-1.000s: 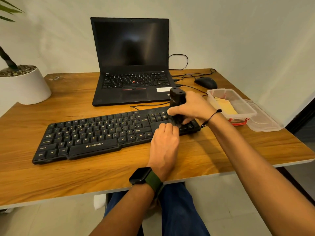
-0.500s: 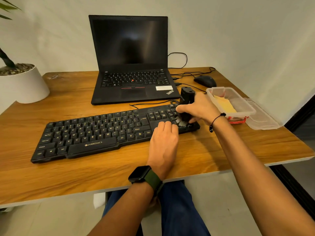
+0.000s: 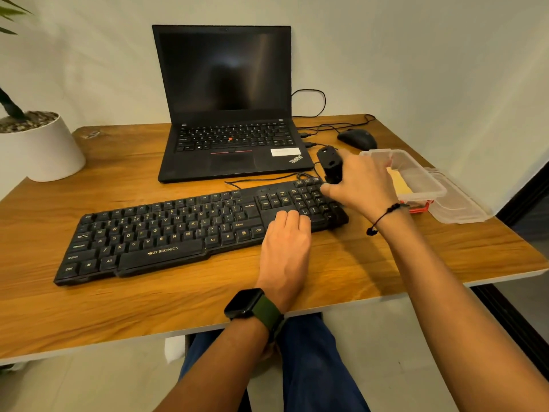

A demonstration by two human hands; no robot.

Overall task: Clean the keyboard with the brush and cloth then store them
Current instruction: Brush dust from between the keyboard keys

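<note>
The left hand (image 3: pixel 286 245) still lies flat, fingers together, pinning the keyboard (image 3: pixel 190 227). Beyond its fingertips, the right hand (image 3: pixel 361 185), wrapped around the brush (image 3: pixel 329 165), has swept to the far-right corner; brushing seems nearly done.

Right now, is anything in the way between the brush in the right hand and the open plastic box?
Nothing visible. The right hand holds the brush just left of the open box; no object lies between them.

Black keyboard (image 3: pixel 166 233) on desk, black brush (image 3: pixel 330 165) upright
</note>
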